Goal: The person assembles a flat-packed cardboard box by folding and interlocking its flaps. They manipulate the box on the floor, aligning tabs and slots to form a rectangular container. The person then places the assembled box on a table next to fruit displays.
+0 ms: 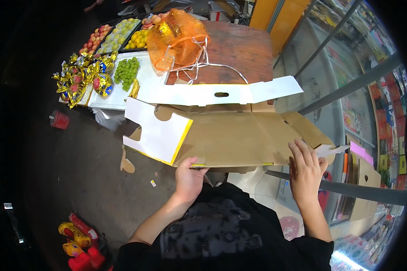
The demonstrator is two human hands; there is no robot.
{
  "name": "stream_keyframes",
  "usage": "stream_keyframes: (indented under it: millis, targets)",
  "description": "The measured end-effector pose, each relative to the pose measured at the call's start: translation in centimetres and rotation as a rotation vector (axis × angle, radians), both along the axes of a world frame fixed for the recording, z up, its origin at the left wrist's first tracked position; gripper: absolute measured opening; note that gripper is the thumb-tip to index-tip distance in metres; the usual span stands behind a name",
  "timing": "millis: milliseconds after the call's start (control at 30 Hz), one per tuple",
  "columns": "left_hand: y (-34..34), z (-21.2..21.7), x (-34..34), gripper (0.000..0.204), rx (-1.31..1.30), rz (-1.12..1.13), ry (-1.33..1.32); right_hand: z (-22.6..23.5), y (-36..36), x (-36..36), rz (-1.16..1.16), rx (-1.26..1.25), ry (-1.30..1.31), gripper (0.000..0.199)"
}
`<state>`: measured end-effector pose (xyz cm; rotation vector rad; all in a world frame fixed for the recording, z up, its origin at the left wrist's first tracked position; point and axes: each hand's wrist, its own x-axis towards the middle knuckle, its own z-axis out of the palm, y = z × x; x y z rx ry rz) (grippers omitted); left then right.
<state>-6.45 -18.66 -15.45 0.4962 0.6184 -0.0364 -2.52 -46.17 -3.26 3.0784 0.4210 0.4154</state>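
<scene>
A partly unfolded cardboard box [226, 135], brown inside and white outside with yellow edging, spans the middle at the table's near end. My left hand [189, 179] grips its near edge, thumb on top and fingers partly hidden below. Over the near right corner, my right hand [306, 169] is curled around the cardboard, its fingers on the inner face. A white notched flap [158, 131] sticks out to the left. Along the far side stands a long white panel [196, 94] with an oval handle hole. The right end folds up into a brown flap [307, 128].
On the wooden table [239, 45] lies an orange mesh bag [178, 43] with white strings. Green grapes [126, 72], gold-wrapped bundles [83, 79] and crates of fruit [117, 36] are left of it. A metal-framed glass case [339, 90] stands close on the right. A red cup [59, 119] is at left.
</scene>
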Motion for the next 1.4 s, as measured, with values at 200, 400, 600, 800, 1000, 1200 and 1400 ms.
stream_keyframes:
  millis: [200,400,600,800,1000,1200,1400]
  targets:
    - [-1.6,-1.8,-0.7,0.022,0.024,0.062,0.050,-1.4,-1.5,-7.6,-0.142,-0.021,0.299,0.080]
    - [-3.8,-5.3,-2.0,0.035,-0.034,0.027,0.115,-10.0,-2.7,-13.1,-0.452,0.761,0.235,0.095]
    - [-3.8,-9.1,-4.4,0.039,0.004,0.092,0.187,-13.5,-13.0,-10.7,-0.958,1.976,0.567,0.068]
    - [-3.6,-11.1,-5.4,0.034,0.087,0.055,0.182,-19.8,-16.1,-6.6,-0.739,0.378,0.528,0.070]
    - [-4.7,-10.8,-6.7,0.036,0.166,0.062,0.142,-23.9,-16.1,-1.5,-1.094,0.744,0.587,0.085]
    - [-2.7,-11.2,-7.4,0.032,0.308,-0.016,0.035,-31.0,-17.2,-5.2,-1.035,1.177,0.349,0.067]
    - [-1.5,-6.7,-7.8,0.044,0.355,0.036,0.076,-23.5,-12.7,-6.9,-0.746,1.781,0.084,0.042]
